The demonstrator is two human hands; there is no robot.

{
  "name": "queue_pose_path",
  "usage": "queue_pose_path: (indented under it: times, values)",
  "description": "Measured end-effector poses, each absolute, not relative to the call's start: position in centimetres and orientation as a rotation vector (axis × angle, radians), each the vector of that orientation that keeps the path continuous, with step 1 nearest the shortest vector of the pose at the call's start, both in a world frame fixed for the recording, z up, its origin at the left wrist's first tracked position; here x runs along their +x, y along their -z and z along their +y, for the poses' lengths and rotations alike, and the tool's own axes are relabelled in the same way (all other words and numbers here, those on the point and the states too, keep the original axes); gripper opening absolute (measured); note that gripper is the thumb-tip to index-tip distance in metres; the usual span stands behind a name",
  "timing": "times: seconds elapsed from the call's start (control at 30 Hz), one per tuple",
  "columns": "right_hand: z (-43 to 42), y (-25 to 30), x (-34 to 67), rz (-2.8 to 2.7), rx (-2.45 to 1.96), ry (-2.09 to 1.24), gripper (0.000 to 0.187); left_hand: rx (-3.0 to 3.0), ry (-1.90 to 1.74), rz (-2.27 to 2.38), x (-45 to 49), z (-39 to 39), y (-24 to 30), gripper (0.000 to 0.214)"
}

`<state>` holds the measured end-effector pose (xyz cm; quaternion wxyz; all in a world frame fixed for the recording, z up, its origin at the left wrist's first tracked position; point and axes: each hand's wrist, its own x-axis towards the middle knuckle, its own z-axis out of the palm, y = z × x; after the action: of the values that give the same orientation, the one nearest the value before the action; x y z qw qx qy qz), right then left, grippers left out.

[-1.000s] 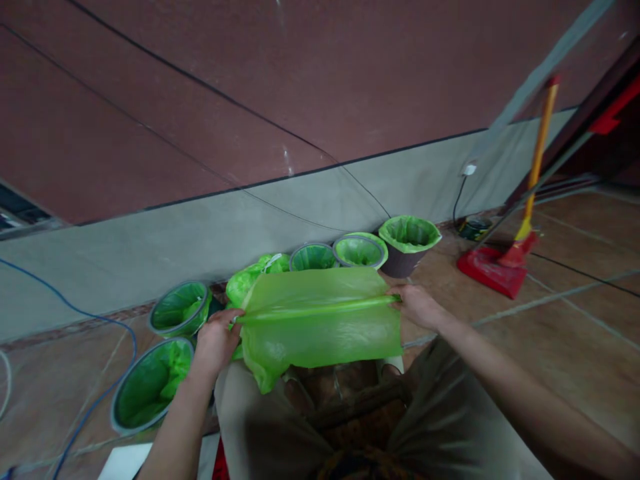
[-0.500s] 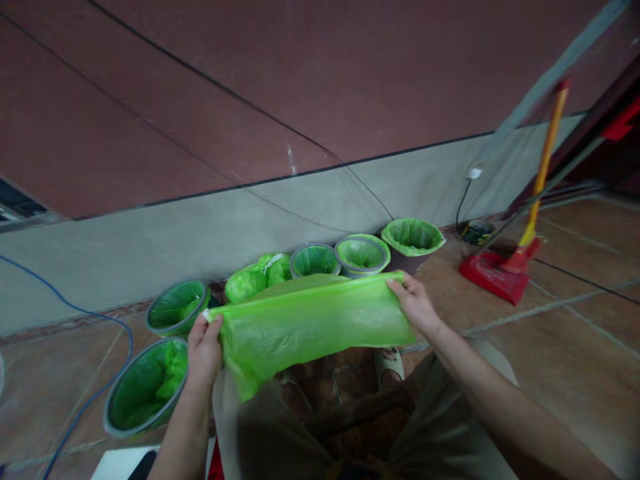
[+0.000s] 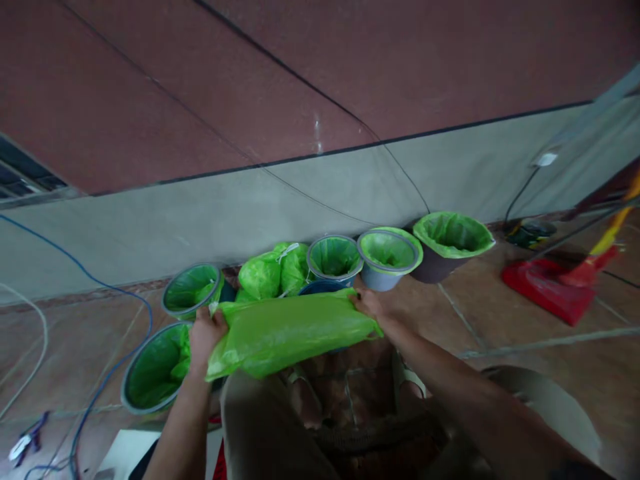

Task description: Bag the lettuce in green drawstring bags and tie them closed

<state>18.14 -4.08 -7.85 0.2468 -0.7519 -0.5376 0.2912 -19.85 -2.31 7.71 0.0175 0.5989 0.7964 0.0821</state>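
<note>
I hold a green plastic bag [image 3: 287, 333] stretched out flat between both hands above my knees. My left hand [image 3: 204, 337] pinches its left end, beside a grey bin lined in green [image 3: 153, 377]. My right hand [image 3: 370, 305] grips the bag's right upper edge. Just beyond the bag, the rim of a dark blue bin [image 3: 320, 287] shows, mostly hidden by the bag.
Several small bins with green liners stand along the wall: one at the left [image 3: 193, 290], two grey ones [image 3: 335, 259] [image 3: 389, 257] and a dark one [image 3: 450, 243]. A tied green bag [image 3: 273, 273] lies among them. A red dustpan with broom [image 3: 555, 287] stands right. Blue cable [image 3: 115, 360] runs left.
The bag has been lowered and drawn closer, now less wide between my hands. The view has swung left, so the bins and dustpan have shifted right.
</note>
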Motion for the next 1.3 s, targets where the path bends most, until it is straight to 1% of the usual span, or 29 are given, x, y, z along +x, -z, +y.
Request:
queue_pose_path:
  times: [0.1, 0.2, 0.3, 0.4, 0.53, 0.6, 0.67, 0.8, 0.87, 0.9, 1.0, 1.07, 1.1, 1.13, 1.2, 1.3]
  values:
    - [-0.3, 9.8, 16.4, -1.504, -2.119, -0.856, 0.026, 1.894, -0.112, 2.580, -20.0, -0.7, -8.1, 0.032]
    - [1.8, 11.4, 15.9, -1.531, -2.142, -0.894, 0.034, 1.962, 0.024, 2.601, -19.5, 0.8, -7.8, 0.034]
    - [2.6, 11.7, 16.0, -1.560, -2.104, -0.865, 0.032, 2.073, 0.159, 2.531, -17.7, 1.8, -7.0, 0.033]
    - [1.9, 11.2, 15.9, -1.516, -1.899, -0.896, 0.027, 2.250, 0.214, 2.324, -13.7, 2.6, -5.5, 0.032]
    - [-1.0, 10.3, 14.9, -1.168, -1.671, -1.074, 0.029, 2.374, 0.153, 1.969, -6.3, 3.1, -1.9, 0.037]
    - [-3.1, 10.0, 14.2, -0.986, -1.637, -1.088, 0.033, 2.322, 0.115, 1.813, -3.0, 3.0, 0.7, 0.037]
    - [-5.0, 10.1, 13.6, -0.918, -1.646, -1.084, 0.040, 2.138, 0.033, 1.714, -0.7, 2.7, 3.6, 0.035]
    - [-7.5, 11.3, 12.9, -1.054, -1.845, -1.138, 0.052, 1.755, -0.147, 1.404, 0.7, 2.0, 8.8, 0.036]
    - [-7.6, 12.1, 13.1, -1.160, -2.012, -1.105, 0.053, 1.653, -0.144, 1.343, 0.4, 1.8, 10.3, 0.035]
    - [-7.5, 12.4, 13.3, -1.211, -2.088, -1.065, 0.050, 1.630, -0.120, 1.336, 0.1, 1.8, 10.7, 0.036]
    - [-6.9, 13.3, 14.1, -1.314, -2.175, -0.976, 0.033, 1.697, 0.025, 1.311, -1.0, 1.8, 10.7, 0.050]
    - [-6.5, 13.8, 14.6, -1.277, -2.109, -0.999, 0.026, 1.817, 0.183, 1.287, -1.6, 1.7, 10.0, 0.061]
    - [-6.5, 14.0, 14.9, -1.210, -2.057, -1.035, 0.024, 1.881, 0.264, 1.288, -1.9, 1.6, 9.6, 0.061]
    - [-6.5, 14.2, 15.2, -1.116, -1.998, -1.079, 0.024, 1.939, 0.336, 1.304, -2.1, 1.5, 9.1, 0.056]
    - [-6.7, 14.4, 15.8, -0.903, -1.879, -1.164, 0.030, 2.040, 0.434, 1.367, -2.3, 1.4, 8.2, 0.042]
    - [-7.6, 14.4, 17.0, -0.710, -1.752, -1.202, 0.041, 2.185, 0.445, 1.444, -2.6, 1.9, 7.0, 0.030]
